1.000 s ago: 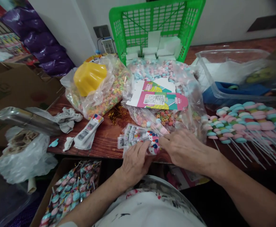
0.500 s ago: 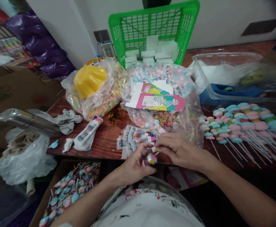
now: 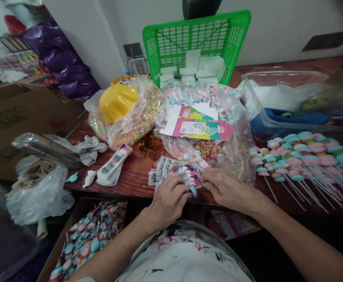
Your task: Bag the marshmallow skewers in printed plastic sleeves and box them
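Observation:
At the table's front edge, my left hand (image 3: 169,200) has its fingers closed around a small wrapped candy piece (image 3: 193,190), blue and white at its visible end. My right hand (image 3: 228,190) is just right of it, thumb and fingers pinched together; what lies between them is too small to make out. Printed clear wrappers (image 3: 168,167) are fanned on the table behind my left hand. Candy skewers (image 3: 303,156) on white sticks lie in a pile at the right. A stack of printed labels (image 3: 112,166) rests to the left.
Bags of ring candy (image 3: 130,129) and pastel candy (image 3: 209,92) stand before a green basket (image 3: 196,25). A clear bin (image 3: 289,76) is at the right. A steel flask (image 3: 45,150) lies left, above a box of wrapped skewers (image 3: 86,239).
My left hand has turned over, back now up, and moved slightly forward with the candy piece. My right hand has shifted a little. The whole view has moved slightly.

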The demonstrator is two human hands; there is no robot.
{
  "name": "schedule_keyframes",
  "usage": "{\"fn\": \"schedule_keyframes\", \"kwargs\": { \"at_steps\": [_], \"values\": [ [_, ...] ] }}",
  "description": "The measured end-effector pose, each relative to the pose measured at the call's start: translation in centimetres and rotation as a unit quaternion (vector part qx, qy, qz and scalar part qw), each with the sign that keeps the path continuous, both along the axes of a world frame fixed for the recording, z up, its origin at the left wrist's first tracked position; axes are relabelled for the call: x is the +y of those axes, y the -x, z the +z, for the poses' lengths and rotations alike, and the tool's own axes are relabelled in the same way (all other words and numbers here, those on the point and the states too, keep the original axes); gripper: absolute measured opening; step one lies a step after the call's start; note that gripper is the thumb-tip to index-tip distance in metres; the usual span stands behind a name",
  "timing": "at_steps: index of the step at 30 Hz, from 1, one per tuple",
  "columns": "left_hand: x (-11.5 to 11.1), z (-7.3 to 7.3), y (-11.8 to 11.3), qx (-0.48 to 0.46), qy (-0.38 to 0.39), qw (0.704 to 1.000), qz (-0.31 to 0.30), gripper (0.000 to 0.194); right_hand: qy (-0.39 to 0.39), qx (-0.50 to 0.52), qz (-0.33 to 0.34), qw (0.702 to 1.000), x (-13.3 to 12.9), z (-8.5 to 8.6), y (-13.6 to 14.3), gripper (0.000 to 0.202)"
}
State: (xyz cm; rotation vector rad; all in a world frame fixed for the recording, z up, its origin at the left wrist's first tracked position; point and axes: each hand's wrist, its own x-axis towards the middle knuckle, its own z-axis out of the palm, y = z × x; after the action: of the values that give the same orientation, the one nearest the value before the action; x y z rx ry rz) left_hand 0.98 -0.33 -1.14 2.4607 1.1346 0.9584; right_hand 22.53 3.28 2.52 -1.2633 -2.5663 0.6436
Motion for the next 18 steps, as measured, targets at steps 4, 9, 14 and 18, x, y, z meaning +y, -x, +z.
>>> {"fn": "schedule_keyframes", "kwargs": {
  "at_steps": [4, 9, 14, 18],
  "values": [
    [0.8, 1.3, 0.5, 0.015, 0.079, 0.996, -0.035, 0.016, -0.005, 0.013, 0.028, 1.000, -0.2, 0.2, 0.0, 0.022],
    [1.0, 2.8, 1.0, 0.129, 0.109, 0.980, -0.105, 0.021, -0.012, 0.020, 0.047, 0.999, -0.5, 0.2, 0.1, 0.021],
    [0.3, 3.9, 0.9, 0.220, 0.062, 0.970, -0.080, 0.021, -0.009, 0.006, 0.052, 0.999, -0.5, 0.1, 0.2, 0.021],
    [-0.1, 4.2, 0.4, 0.283, 0.070, 0.954, -0.070, 0.015, -0.030, -0.006, 0.068, 0.997, -0.4, 0.1, 0.3, 0.020]
  ]
}}
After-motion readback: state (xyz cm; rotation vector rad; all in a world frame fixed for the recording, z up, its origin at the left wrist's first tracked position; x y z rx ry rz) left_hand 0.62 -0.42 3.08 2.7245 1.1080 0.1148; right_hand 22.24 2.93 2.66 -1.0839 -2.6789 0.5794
